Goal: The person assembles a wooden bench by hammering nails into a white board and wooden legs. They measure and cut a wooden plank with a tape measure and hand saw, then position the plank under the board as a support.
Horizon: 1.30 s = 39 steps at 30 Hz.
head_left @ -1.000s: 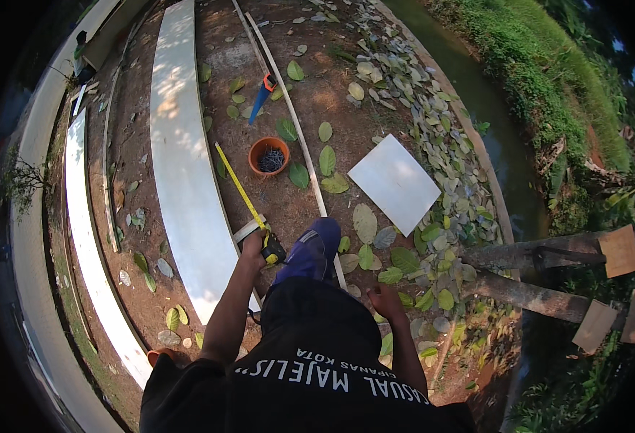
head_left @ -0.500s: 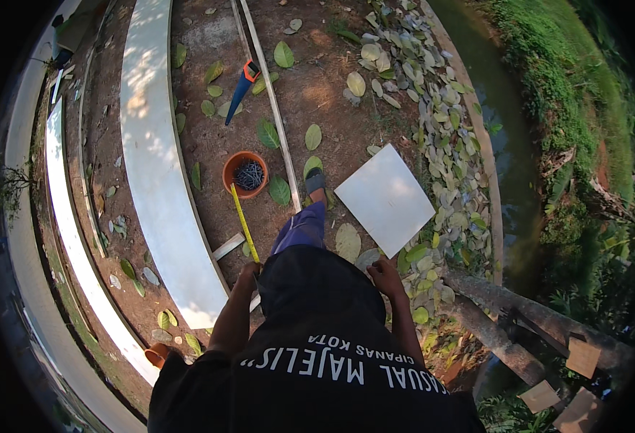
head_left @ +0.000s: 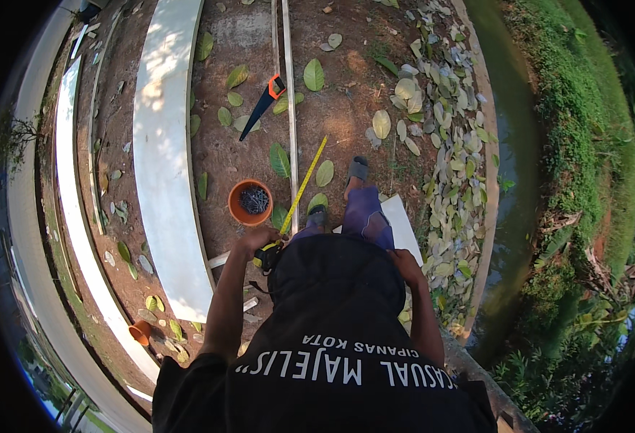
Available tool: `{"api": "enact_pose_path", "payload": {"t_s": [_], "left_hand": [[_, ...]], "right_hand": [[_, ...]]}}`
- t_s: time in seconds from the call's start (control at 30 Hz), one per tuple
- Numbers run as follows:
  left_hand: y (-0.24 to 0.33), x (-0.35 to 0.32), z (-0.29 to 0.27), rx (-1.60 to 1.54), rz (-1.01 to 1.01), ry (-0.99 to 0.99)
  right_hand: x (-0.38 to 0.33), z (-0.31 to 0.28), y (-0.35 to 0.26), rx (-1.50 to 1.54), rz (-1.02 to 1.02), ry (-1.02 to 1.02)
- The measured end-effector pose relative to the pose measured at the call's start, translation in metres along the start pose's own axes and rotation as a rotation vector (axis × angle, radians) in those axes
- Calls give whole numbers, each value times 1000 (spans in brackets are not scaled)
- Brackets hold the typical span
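Note:
My left hand (head_left: 257, 241) is closed on a black and yellow tape measure (head_left: 267, 257). Its yellow blade (head_left: 305, 186) sticks out forward and to the right, over a thin wooden strip (head_left: 293, 137). Left of the blade stands a terracotta-coloured pot (head_left: 235, 210) holding several dark nails (head_left: 255, 200). By my right thigh, my right hand (head_left: 407, 267) has its fingers curled in; whatever they hold, if anything, is hidden. A square white panel (head_left: 403, 225) lies partly behind my right leg. Farther ahead lies a handsaw (head_left: 260, 110) with an orange and black handle.
A long white board (head_left: 163, 159) runs along my left, with a narrower white board (head_left: 79, 209) beyond it. A small orange pot (head_left: 140, 333) lies tipped there. Large leaves litter the soil. On the right, a concrete edge (head_left: 488, 209) borders greenish water (head_left: 517, 173).
My body has moved rightward, and my right leg now covers part of the panel. The tape blade has swung from the pot to the right. The tape measure's case has come into view.

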<state>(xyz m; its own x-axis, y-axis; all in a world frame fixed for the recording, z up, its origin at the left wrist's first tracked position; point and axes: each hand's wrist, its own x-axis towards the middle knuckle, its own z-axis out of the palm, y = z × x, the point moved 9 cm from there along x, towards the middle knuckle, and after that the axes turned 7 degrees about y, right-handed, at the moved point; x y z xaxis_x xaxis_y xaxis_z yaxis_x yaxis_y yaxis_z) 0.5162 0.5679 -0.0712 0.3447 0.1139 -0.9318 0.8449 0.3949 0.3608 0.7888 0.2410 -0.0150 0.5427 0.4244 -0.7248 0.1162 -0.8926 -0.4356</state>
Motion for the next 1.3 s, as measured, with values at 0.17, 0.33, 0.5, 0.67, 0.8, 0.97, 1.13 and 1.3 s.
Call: {"api": "enact_pose_path", "payload": {"t_s": [0.17,0.33,0.5,0.67,0.8,0.97,1.13,1.3], "left_hand": [[20,52,-4,-78,-121,-8],[134,74,-8,-129,-90,84],[181,116,8,-328,29,419],[253,42,51,-884,-33,311],[285,22,83,-1106,122,264],[297,41,113,-1319,186,292],[341,61,144,-1464,147,54],[383,146,143,-1344,320,71]], "right_hand": [[83,-71,-105,-76,-109,-281],[230,-155,-207,-182,-262,-359],[331,-220,-315,-630,-266,-640],[368,-260,-371,-830,-393,-886],[407,-291,-405,-936,-283,-942],[416,-275,-441,-1134,-373,-1158],[437,-276,-449,-1150,-97,-1413],[551,-273,-454,-1465,104,-1640]]}}
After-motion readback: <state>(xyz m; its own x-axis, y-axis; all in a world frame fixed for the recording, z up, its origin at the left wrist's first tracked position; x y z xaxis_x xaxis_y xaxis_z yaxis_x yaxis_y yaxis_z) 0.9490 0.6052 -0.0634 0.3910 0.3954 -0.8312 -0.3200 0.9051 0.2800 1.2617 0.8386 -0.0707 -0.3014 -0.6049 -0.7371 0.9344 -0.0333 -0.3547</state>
